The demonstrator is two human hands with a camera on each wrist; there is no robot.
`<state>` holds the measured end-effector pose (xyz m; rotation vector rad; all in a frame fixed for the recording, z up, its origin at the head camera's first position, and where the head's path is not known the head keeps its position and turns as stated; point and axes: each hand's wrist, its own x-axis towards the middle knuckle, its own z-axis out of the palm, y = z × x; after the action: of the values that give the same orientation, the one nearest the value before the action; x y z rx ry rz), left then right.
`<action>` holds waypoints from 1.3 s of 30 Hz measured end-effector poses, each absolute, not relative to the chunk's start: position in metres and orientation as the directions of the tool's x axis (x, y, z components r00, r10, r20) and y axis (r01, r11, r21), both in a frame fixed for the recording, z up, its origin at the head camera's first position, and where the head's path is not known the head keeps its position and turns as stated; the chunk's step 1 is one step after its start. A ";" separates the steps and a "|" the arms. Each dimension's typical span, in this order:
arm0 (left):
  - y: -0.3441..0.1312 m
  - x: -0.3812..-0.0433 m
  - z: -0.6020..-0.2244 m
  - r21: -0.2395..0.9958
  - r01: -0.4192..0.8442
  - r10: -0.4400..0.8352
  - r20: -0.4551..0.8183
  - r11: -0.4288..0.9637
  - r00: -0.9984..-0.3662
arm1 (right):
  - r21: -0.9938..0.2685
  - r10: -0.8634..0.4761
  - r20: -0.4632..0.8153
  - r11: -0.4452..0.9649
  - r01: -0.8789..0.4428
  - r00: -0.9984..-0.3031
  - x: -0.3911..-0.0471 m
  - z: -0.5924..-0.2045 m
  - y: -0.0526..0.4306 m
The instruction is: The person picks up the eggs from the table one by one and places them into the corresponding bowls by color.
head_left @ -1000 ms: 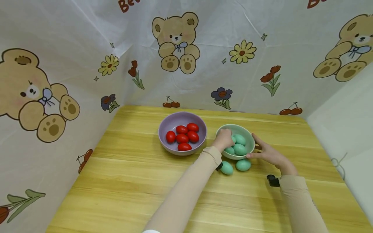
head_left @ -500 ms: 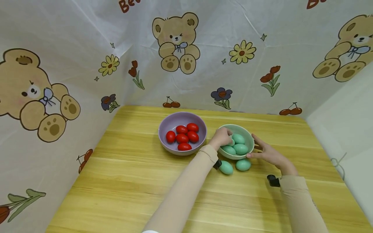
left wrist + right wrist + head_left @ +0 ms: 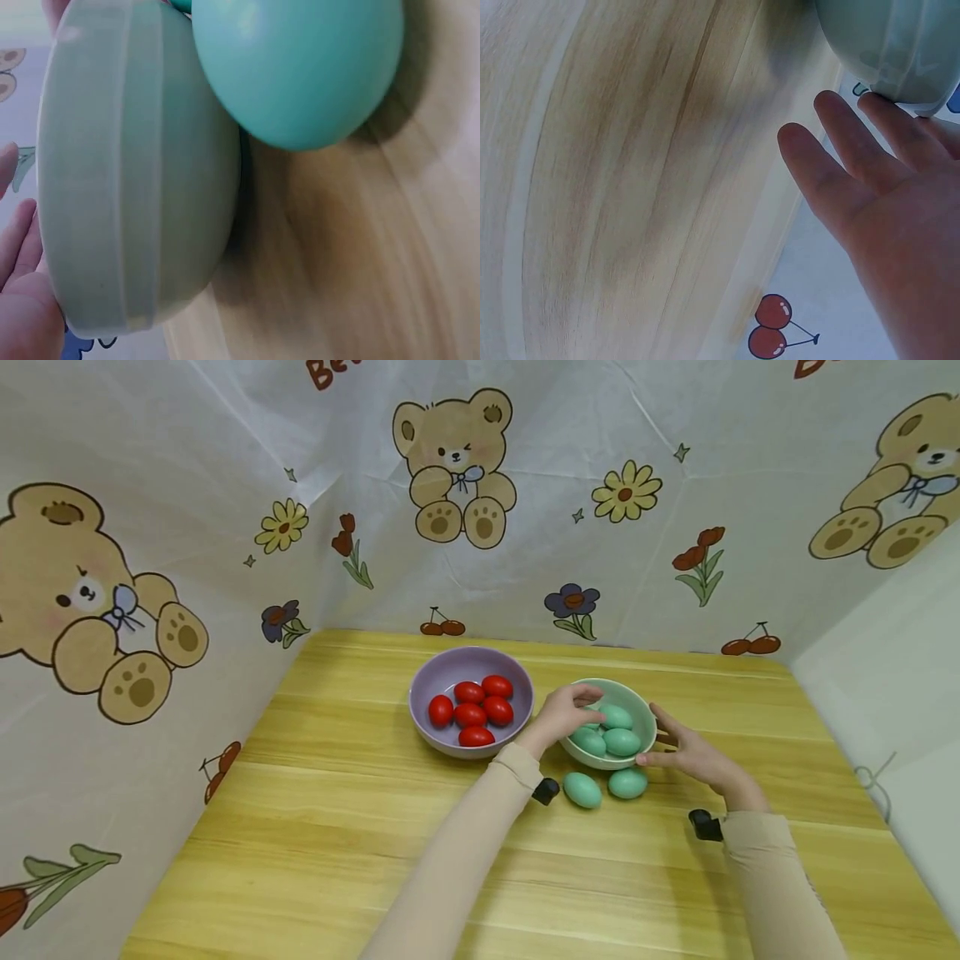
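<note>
My left hand [image 3: 558, 714] reaches over the left rim of a pale green bowl [image 3: 643, 723], fingers spread loosely above several mint-green eggs [image 3: 622, 742] inside. Nothing shows in its grasp. In the left wrist view, its fingers [image 3: 26, 315] lie along the rim side of the bowl [image 3: 142, 172], and one green egg [image 3: 300, 67] looms close. From the right side my right hand [image 3: 693, 760] touches the bowl, thumb at the front rim. Its fingers stretch out fairly straight beside the bowl [image 3: 900, 45] in the right wrist view. Two more eggs [image 3: 582, 790] lie on the table just in front.
A purple bowl [image 3: 448, 670] with several red eggs [image 3: 470, 716] stands left of the green one. Behind the wooden table [image 3: 360, 810] rises a white sheet [image 3: 525, 593] printed with bears and flowers. A thin cord [image 3: 877, 785] hangs at the right.
My left hand has drawn back leftward from deep in the green bowl to its rim, and its fingers have loosened, baring more of the eggs. The right hand stays put.
</note>
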<state>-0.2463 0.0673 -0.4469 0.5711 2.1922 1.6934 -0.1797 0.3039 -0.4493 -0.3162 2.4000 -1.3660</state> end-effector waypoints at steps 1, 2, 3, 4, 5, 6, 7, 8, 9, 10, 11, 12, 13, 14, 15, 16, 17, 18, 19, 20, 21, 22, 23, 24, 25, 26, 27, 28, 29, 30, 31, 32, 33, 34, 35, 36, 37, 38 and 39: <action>0.065 -0.245 -0.447 0.976 0.116 0.500 0.007 0.186 -0.866 | -0.861 -0.362 -0.198 0.509 -0.015 -0.911 -0.180 -0.450 0.304; 0.062 -0.243 -0.447 0.982 0.108 0.510 0.014 0.155 -0.860 | -0.860 -0.360 -0.198 0.511 -0.015 -0.912 -0.180 -0.451 0.304; 0.060 -0.241 -0.447 0.987 0.098 0.522 0.018 0.127 -0.853 | -0.859 -0.359 -0.198 0.512 -0.015 -0.912 -0.181 -0.451 0.304; 0.057 -0.240 -0.448 0.991 0.091 0.531 0.027 0.095 -0.847 | -0.859 -0.357 -0.199 0.512 -0.014 -0.913 -0.181 -0.451 0.304; 0.054 -0.239 -0.449 0.994 0.089 0.538 0.039 0.067 -0.842 | -0.858 -0.356 -0.198 0.513 -0.014 -0.913 -0.181 -0.452 0.304; 0.051 -0.237 -0.450 0.996 0.084 0.542 0.050 0.038 -0.839 | -0.858 -0.354 -0.200 0.514 -0.012 -0.914 -0.181 -0.451 0.304; 0.048 -0.236 -0.451 0.996 0.083 0.543 0.065 0.010 -0.837 | -0.857 -0.350 -0.203 0.516 -0.007 -0.915 -0.180 -0.451 0.303; 0.045 -0.235 -0.452 0.997 0.082 0.541 0.077 -0.014 -0.837 | -0.856 -0.349 -0.203 0.517 -0.007 -0.915 -0.180 -0.451 0.303; 0.042 -0.233 -0.453 0.996 0.085 0.535 0.091 -0.037 -0.840 | -0.856 -0.348 -0.205 0.517 -0.005 -0.915 -0.180 -0.451 0.303; 0.039 -0.232 -0.453 0.994 0.093 0.527 0.108 -0.055 -0.843 | -0.856 -0.347 -0.206 0.517 -0.003 -0.915 -0.179 -0.450 0.304; 0.036 -0.230 -0.453 0.992 0.101 0.519 0.123 -0.071 -0.846 | -0.856 -0.347 -0.207 0.517 -0.003 -0.915 -0.178 -0.450 0.304; 0.033 -0.229 -0.453 0.991 0.106 0.511 0.135 -0.086 -0.849 | -0.855 -0.345 -0.209 0.518 0.000 -0.915 -0.178 -0.450 0.304; 0.031 -0.227 -0.453 0.989 0.113 0.505 0.145 -0.094 -0.851 | -0.855 -0.344 -0.209 0.519 0.000 -0.915 -0.177 -0.450 0.304; 0.028 -0.225 -0.453 0.988 0.121 0.499 0.154 -0.097 -0.853 | -0.854 -0.344 -0.209 0.520 -0.001 -0.915 -0.177 -0.451 0.305; 0.026 -0.223 -0.454 0.987 0.128 0.494 0.162 -0.102 -0.855 | -0.854 -0.344 -0.209 0.521 -0.001 -0.915 -0.177 -0.451 0.305; 0.024 -0.220 -0.455 0.985 0.135 0.490 0.169 -0.104 -0.855 | -0.854 -0.345 -0.207 0.521 -0.003 -0.916 -0.177 -0.452 0.305; 0.022 -0.218 -0.456 0.985 0.135 0.484 0.172 -0.110 -0.858 | -0.854 -0.345 -0.206 0.521 -0.004 -0.916 -0.177 -0.453 0.306; 0.021 -0.216 -0.457 0.984 0.137 0.477 0.174 -0.112 -0.861 | -0.854 -0.344 -0.203 0.521 -0.006 -0.917 -0.177 -0.453 0.306; 0.020 -0.214 -0.460 0.984 0.136 0.468 0.175 -0.117 -0.866 | -0.855 -0.345 -0.201 0.519 -0.008 -0.917 -0.177 -0.454 0.306; 0.019 -0.211 -0.462 0.983 0.131 0.458 0.175 -0.127 -0.872 | -0.857 -0.345 -0.200 0.516 -0.008 -0.917 -0.177 -0.454 0.306; 0.018 -0.210 -0.465 0.983 0.124 0.446 0.174 -0.139 -0.878 | -0.858 -0.346 -0.198 0.514 -0.008 -0.917 -0.177 -0.455 0.306; 0.017 -0.207 -0.467 0.982 0.117 0.435 0.171 -0.148 -0.884 | -0.859 -0.346 -0.198 0.512 -0.008 -0.917 -0.178 -0.455 0.306; 0.016 -0.205 -0.470 0.982 0.109 0.425 0.166 -0.156 -0.890 | -0.859 -0.347 -0.198 0.511 -0.008 -0.917 -0.178 -0.456 0.305; 0.015 -0.202 -0.472 0.981 0.105 0.420 0.165 -0.163 -0.892 | -0.859 -0.347 -0.197 0.511 -0.009 -0.917 -0.178 -0.456 0.305; 0.014 -0.200 -0.474 0.980 0.099 0.415 0.164 -0.174 -0.895 | -0.860 -0.348 -0.197 0.510 -0.009 -0.916 -0.178 -0.456 0.305; 0.014 -0.198 -0.476 0.979 0.094 0.411 0.163 -0.182 -0.897 | -0.861 -0.348 -0.197 0.509 -0.009 -0.917 -0.178 -0.456 0.305; 0.013 -0.196 -0.477 0.979 0.090 0.408 0.159 -0.183 -0.899 | -0.861 -0.349 -0.196 0.509 -0.010 -0.916 -0.178 -0.456 0.305; 0.012 -0.194 -0.478 0.979 0.088 0.405 0.158 -0.186 -0.901 | -0.862 -0.349 -0.195 0.507 -0.010 -0.916 -0.178 -0.456 0.305; 0.012 -0.192 -0.480 0.978 0.085 0.405 0.157 -0.191 -0.901 | -0.862 -0.350 -0.193 0.507 -0.012 -0.917 -0.178 -0.456 0.305; 0.011 -0.191 -0.481 0.976 0.080 0.405 0.157 -0.201 -0.901 | -0.863 -0.351 -0.192 0.505 -0.013 -0.916 -0.178 -0.457 0.305; 0.011 -0.189 -0.482 0.976 0.072 0.409 0.152 -0.205 -0.900 | -0.863 -0.352 -0.191 0.505 -0.014 -0.916 -0.178 -0.457 0.305; 0.010 -0.188 -0.484 0.976 0.065 0.411 0.147 -0.208 -0.900 | -0.863 -0.352 -0.190 0.505 -0.015 -0.916 -0.178 -0.457 0.305; 0.010 -0.186 -0.485 0.977 0.058 0.414 0.140 -0.204 -0.900 | -0.863 -0.353 -0.189 0.505 -0.017 -0.917 -0.178 -0.457 0.305; 0.010 -0.185 -0.487 0.977 0.053 0.417 0.136 -0.204 -0.899 | -0.863 -0.353 -0.187 0.505 -0.018 -0.917 -0.178 -0.457 0.305; 0.010 -0.184 -0.489 0.978 0.047 0.425 0.132 -0.205 -0.896 | -0.862 -0.353 -0.185 0.506 -0.020 -0.917 -0.179 -0.457 0.305; 0.010 -0.183 -0.491 0.978 0.046 0.433 0.131 -0.202 -0.892 | -0.862 -0.353 -0.183 0.506 -0.022 -0.917 -0.179 -0.457 0.304; 0.010 -0.182 -0.493 0.980 0.043 0.441 0.127 -0.195 -0.889 | -0.861 -0.352 -0.182 0.507 -0.024 -0.918 -0.179 -0.457 0.305; 0.011 -0.180 -0.495 0.981 0.042 0.445 0.124 -0.190 -0.887 | -0.861 -0.352 -0.181 0.508 -0.025 -0.919 -0.179 -0.458 0.305; 0.012 -0.179 -0.496 0.982 0.038 0.452 0.118 -0.183 -0.884 | -0.859 -0.351 -0.180 0.511 -0.026 -0.919 -0.179 -0.458 0.305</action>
<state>-0.1788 0.0115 -0.4957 0.5670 1.8033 2.1496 -0.1789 0.3049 -0.4580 -0.3144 2.4250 -1.3712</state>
